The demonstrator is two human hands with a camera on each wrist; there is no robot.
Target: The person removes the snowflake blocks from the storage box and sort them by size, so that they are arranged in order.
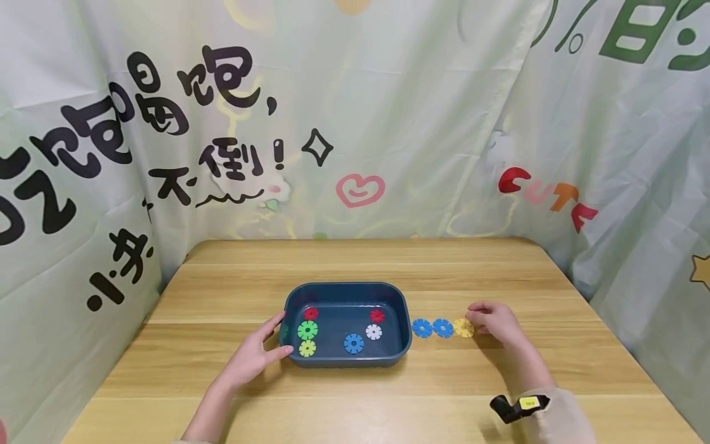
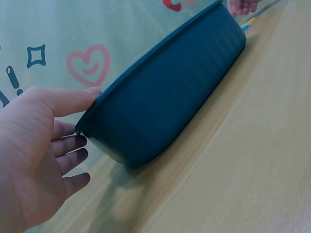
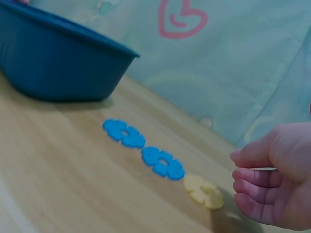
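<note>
On the table stands a dark blue basin (image 1: 355, 364). My left hand (image 1: 252, 354) holds its left end; the thumb (image 2: 80, 102) is on the rim and the other fingers are at the outer side. Right of the basin, two blue slotted plastic discs (image 1: 422, 328) and one yellow slotted disc (image 1: 463, 328) lie flat in a row. My right hand (image 1: 495, 322) is just right of the yellow disc. In the right wrist view its fingers (image 3: 257, 187) are loosely bent, with no disc between thumb and fingers.
Inside the basin lie red (image 1: 311, 314), green (image 1: 307, 330), yellow-green (image 1: 307, 348), blue (image 1: 354, 343) and white (image 1: 374, 332) slotted discs, with a second red one (image 1: 377, 315). A printed curtain (image 1: 416, 123) hangs behind the wooden table (image 1: 355, 401).
</note>
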